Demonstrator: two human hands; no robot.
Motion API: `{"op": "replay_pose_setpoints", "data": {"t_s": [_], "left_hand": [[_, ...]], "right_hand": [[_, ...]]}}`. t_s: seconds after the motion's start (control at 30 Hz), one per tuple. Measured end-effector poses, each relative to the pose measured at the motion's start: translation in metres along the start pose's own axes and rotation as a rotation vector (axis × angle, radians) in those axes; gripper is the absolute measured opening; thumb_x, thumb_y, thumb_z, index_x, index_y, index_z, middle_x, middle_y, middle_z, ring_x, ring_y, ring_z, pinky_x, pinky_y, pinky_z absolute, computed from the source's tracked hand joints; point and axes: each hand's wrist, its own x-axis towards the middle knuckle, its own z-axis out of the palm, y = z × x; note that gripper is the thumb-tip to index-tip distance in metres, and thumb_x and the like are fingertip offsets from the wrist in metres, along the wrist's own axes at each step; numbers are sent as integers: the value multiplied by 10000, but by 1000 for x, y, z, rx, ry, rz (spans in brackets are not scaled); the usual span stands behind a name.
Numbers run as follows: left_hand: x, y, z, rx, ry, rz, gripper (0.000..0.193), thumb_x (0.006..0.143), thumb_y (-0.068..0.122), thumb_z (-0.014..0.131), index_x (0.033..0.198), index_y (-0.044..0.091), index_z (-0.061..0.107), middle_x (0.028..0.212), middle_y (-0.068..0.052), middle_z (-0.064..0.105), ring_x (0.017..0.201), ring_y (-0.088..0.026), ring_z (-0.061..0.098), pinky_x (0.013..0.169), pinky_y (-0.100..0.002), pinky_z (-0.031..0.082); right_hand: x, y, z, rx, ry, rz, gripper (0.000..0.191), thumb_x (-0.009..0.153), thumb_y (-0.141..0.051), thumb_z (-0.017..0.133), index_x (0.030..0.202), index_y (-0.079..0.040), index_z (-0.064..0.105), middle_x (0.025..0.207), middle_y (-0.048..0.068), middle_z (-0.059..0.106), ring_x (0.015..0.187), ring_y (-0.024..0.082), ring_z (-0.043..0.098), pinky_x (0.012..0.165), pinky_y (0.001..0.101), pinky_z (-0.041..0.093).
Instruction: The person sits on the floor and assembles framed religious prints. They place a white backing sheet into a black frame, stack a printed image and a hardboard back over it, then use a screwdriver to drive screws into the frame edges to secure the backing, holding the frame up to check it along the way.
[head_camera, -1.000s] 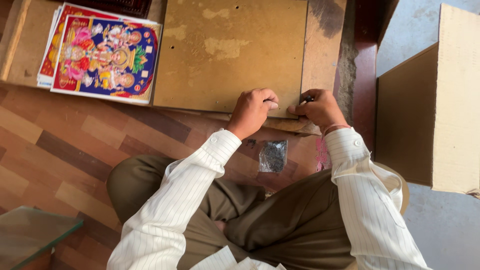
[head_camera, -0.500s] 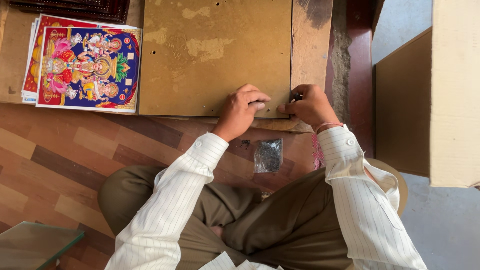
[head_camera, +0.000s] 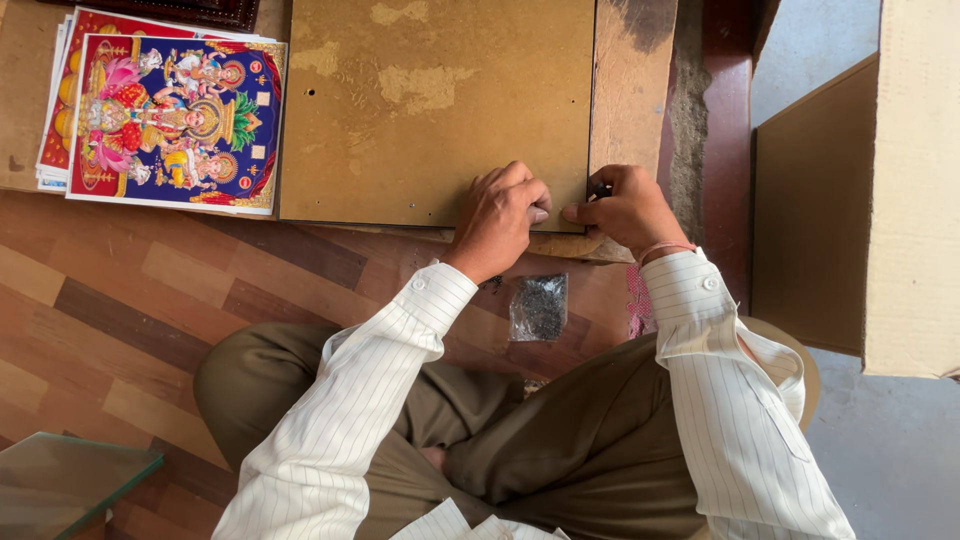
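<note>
A brown backing board (head_camera: 430, 110) lies flat on the floor in front of me. My left hand (head_camera: 503, 215) rests on its near right corner with the fingers curled and the fingertips pressed down. My right hand (head_camera: 622, 208) sits just beside it at the board's right edge, pinching a small dark tool or pin whose tip shows between the fingers. The two hands almost touch. A small clear bag of tiny black nails (head_camera: 540, 307) lies on the floor just below my hands, near my crossed legs.
A stack of colourful religious prints (head_camera: 175, 120) lies at the left of the board. A wooden plank (head_camera: 632, 90) runs along the board's right side. A large cardboard box (head_camera: 860, 200) stands at the right. A glass sheet corner (head_camera: 60, 480) shows at bottom left.
The view has shifted, so the board and prints now sit lower and to the right in frame. My hands stay at the board's near right corner, fingers slightly closer together.
</note>
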Motion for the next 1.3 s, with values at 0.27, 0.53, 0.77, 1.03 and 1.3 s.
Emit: {"op": "replay_pose_setpoints", "data": {"t_s": [0.27, 0.53, 0.77, 1.03, 1.3], "left_hand": [[8, 0, 2, 37, -70, -70, 109, 783, -4, 767, 768, 64, 683, 877, -88, 609, 899, -283, 639, 837, -447, 485], [13, -2, 6, 17, -88, -153, 110, 772, -1, 777, 764, 55, 683, 897, -108, 622, 870, -300, 655, 800, -447, 507], [12, -4, 10, -46, -16, -165, 137, 733, -5, 791, 744, 52, 668, 866, -102, 644, 854, -311, 660, 777, -450, 509], [15, -28, 13, -261, -25, -197, 136, 733, 20, 800, 842, 76, 740, 896, -95, 668, 873, -259, 691, 784, -381, 560], [8, -35, 17, -307, 6, -192, 105, 712, 12, 784, 758, 98, 743, 949, -63, 675, 821, -229, 693, 751, -360, 560]], "right_hand": [[0, -1, 1, 75, -15, 15, 272, 735, -51, 871, 928, 71, 722, 697, 78, 685, 557, 131, 627, 499, 293, 502], [1, 0, -1, 46, -13, 19, 260, 741, -59, 870, 914, 67, 722, 691, 71, 671, 554, 127, 622, 496, 291, 509], [0, -1, 0, 59, -22, 8, 250, 746, -63, 862, 905, 70, 721, 698, 72, 680, 553, 137, 627, 499, 299, 508], [-21, -21, -34, 290, 344, -281, 375, 936, -68, 701, 1299, -6, 627, 1008, 89, 736, 852, 130, 691, 648, 260, 495], [-68, -34, 4, 389, 201, -712, 301, 1094, 80, 553, 1343, -16, 415, 1324, 184, 668, 1242, 251, 685, 1079, 339, 563]]}}
